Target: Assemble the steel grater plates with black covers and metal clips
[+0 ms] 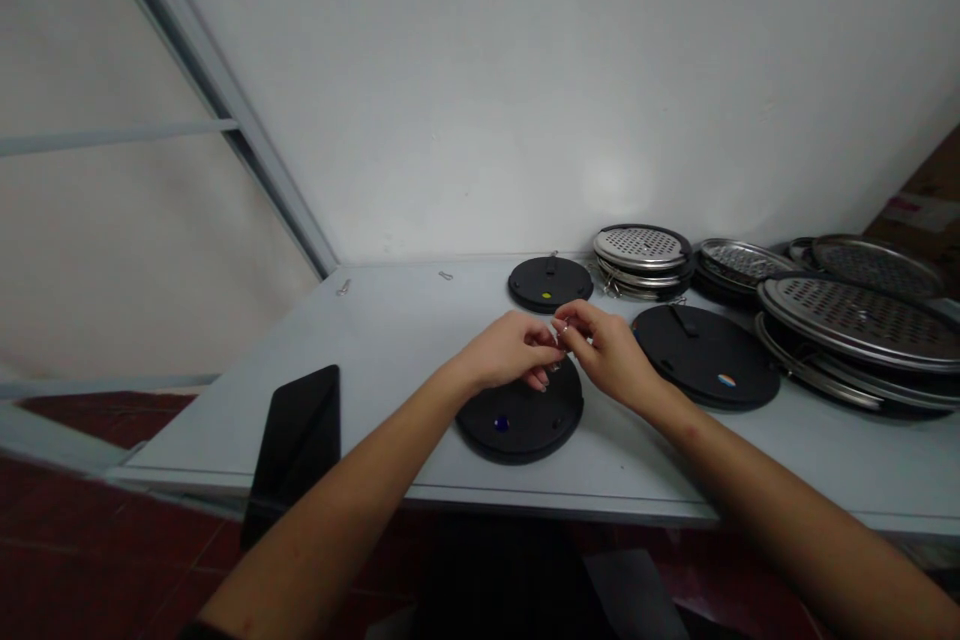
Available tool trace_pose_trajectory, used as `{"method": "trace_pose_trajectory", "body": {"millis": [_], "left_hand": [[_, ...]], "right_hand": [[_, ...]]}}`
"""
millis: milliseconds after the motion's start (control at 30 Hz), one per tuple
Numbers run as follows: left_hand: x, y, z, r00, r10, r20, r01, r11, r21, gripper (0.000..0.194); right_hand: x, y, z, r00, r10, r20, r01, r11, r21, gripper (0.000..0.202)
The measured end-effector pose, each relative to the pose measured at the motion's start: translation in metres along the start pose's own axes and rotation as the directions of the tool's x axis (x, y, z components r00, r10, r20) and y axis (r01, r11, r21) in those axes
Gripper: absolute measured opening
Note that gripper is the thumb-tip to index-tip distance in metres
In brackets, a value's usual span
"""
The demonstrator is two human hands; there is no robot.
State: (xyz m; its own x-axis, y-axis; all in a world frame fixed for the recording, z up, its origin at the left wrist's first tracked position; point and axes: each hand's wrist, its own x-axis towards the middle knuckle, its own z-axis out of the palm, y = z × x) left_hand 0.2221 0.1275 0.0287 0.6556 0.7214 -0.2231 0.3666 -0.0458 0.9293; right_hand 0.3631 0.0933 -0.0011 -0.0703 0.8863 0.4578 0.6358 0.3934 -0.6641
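My left hand (517, 350) and my right hand (600, 345) meet with pinched fingers over a round black disc (521, 430). Between the fingertips shows a small shiny metal piece (565, 328); its exact shape is mostly hidden. The disc lies flat on the table near its front edge, with a dark blue oval spot on its face. My hands and wrists cover the disc's far side. Behind it lies a smaller-looking black disc (551, 282) with a yellow-green spot. Right of my right hand is another black disc (705, 355) with a strap and an orange-blue spot.
Stacks of perforated metal discs (645, 250) and larger ones (862, 320) stand at the right. A black flat device (296, 430) lies over the front edge at left. Small wire clips (446, 276) lie at the back of the pale table (375, 340), beside the white wall.
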Motion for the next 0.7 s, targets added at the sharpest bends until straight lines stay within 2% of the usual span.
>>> {"method": "trace_pose_trajectory", "body": {"millis": [133,233,333,467,600,700], "left_hand": [[-0.006,-0.001,0.000,0.991,-0.011,-0.134,-0.016,0.980,-0.199,0.009],[-0.009,-0.005,-0.007,0.972,-0.036,-0.233,-0.038,0.951,-0.307,0.008],[-0.010,-0.009,-0.011,0.960,-0.077,-0.268,-0.023,0.937,-0.350,0.009],[-0.009,-0.009,-0.006,0.957,-0.110,-0.270,0.022,0.951,-0.307,0.011],[-0.003,-0.002,0.001,0.961,-0.076,-0.265,0.022,0.979,-0.204,0.012],[0.004,0.000,-0.002,0.972,-0.052,-0.231,0.023,0.992,-0.127,0.010]], "right_hand": [[0.001,0.001,0.000,0.999,-0.037,0.009,0.037,0.999,0.023,0.013],[0.000,-0.001,0.000,0.993,-0.088,0.082,0.085,0.995,0.046,0.012],[-0.003,-0.003,0.002,0.980,-0.129,0.151,0.123,0.991,0.050,0.016],[-0.006,-0.003,0.006,0.960,-0.168,0.225,0.180,0.983,-0.035,0.033],[-0.004,0.001,0.010,0.971,-0.098,0.218,0.128,0.984,-0.127,0.025],[-0.002,0.005,0.009,0.981,-0.061,0.185,0.095,0.979,-0.180,0.019]]}}
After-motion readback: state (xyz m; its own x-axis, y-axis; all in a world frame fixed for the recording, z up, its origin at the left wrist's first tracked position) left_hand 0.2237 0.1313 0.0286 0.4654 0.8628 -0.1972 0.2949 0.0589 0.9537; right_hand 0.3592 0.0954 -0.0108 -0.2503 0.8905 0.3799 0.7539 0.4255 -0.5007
